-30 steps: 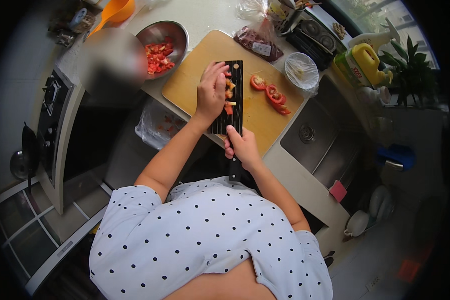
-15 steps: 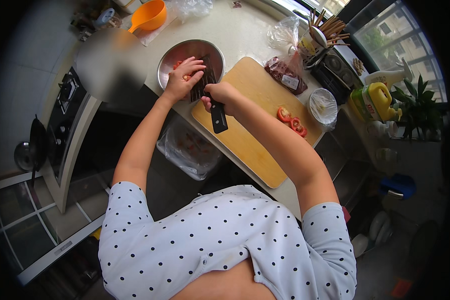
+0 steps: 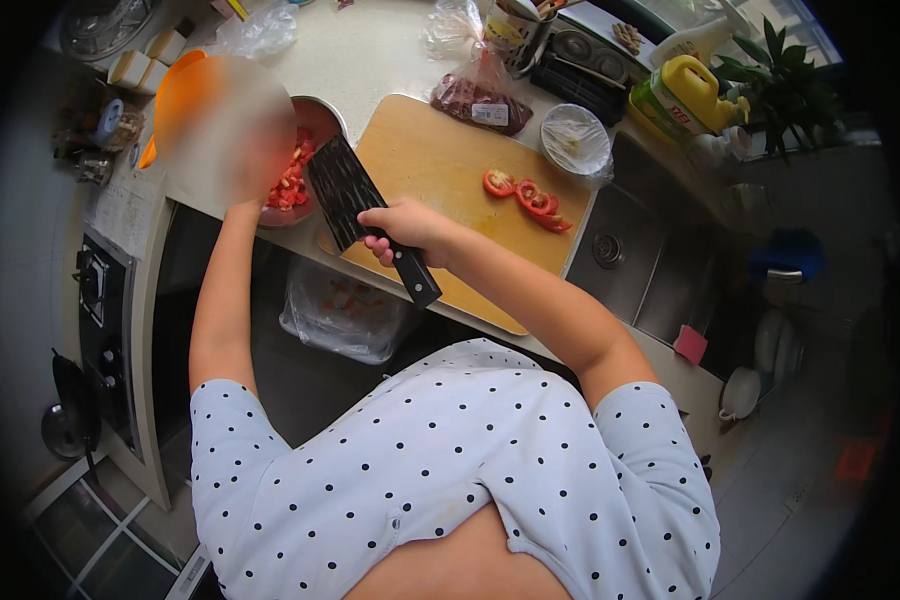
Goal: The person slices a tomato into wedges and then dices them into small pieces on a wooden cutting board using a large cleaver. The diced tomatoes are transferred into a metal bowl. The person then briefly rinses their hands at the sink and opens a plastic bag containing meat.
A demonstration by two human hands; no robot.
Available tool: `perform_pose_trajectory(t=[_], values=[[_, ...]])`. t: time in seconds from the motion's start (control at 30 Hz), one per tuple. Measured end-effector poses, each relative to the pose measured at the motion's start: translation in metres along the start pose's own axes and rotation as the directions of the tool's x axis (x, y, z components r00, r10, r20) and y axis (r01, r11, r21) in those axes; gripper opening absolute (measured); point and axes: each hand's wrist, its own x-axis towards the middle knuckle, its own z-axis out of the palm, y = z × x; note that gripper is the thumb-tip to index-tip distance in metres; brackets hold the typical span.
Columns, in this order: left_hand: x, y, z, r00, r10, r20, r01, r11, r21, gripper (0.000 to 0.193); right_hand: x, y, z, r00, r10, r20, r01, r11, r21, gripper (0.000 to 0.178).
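My right hand [image 3: 402, 228] is wrapped round the black handle of a broad, dark-bladed cleaver [image 3: 338, 188], tilted over the left end of a wooden cutting board [image 3: 430, 150]. Beside the blade stands a metal bowl [image 3: 332, 112] with chopped tomato [image 3: 292, 185] in it. My left hand [image 3: 246, 188] reaches to the bowl's left side; a blurred patch covers its fingers and part of the bowl, so I cannot see whether it holds anything. Several cut tomato slices [image 3: 532, 200] lie towards the right of the board.
Behind the board sit a bag of dark red food [image 3: 482, 100] and a plastic-covered bowl [image 3: 574, 138]. A sink [image 3: 630, 250] lies to the right, near a yellow jug [image 3: 682, 95]. Below the counter edge hangs a bin lined with clear plastic [image 3: 345, 310]. A stove [image 3: 100, 290] is at left.
The view has swung, so the counter things sit further left. My left hand has moved away from the cleaver blade, to the bowl's left side. The cleaver remains in my right hand.
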Motion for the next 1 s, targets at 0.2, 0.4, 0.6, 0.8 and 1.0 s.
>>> perform_pose_trajectory(t=[0.2,0.4,0.6,0.8,1.0], values=[[0.014,0.099,0.003,0.988,0.152,-0.021,-0.150,0.934,-0.325,0.022,-0.079,0.036,-0.062,0.996,-0.093,0.005,0.092,0.994,0.059,0.015],[-0.018,0.231,0.076,0.949,0.241,0.203,-0.075,0.800,-0.596,0.027,-0.171,0.085,-0.115,0.975,-0.146,-0.170,0.185,0.952,0.245,0.009],[-0.030,0.268,0.123,0.929,0.259,0.265,-0.072,0.827,-0.558,0.034,-0.218,0.123,-0.139,0.941,-0.190,-0.281,0.255,0.943,0.215,0.010],[-0.093,0.278,0.097,0.861,0.471,0.190,-0.251,0.720,-0.647,0.032,-0.217,0.142,-0.130,0.797,-0.224,-0.561,0.275,0.962,0.007,0.022],[-0.119,0.298,0.085,0.963,0.215,0.163,-0.039,0.708,-0.705,0.030,-0.192,0.139,-0.143,0.720,-0.488,-0.494,0.063,0.754,-0.654,0.032]])
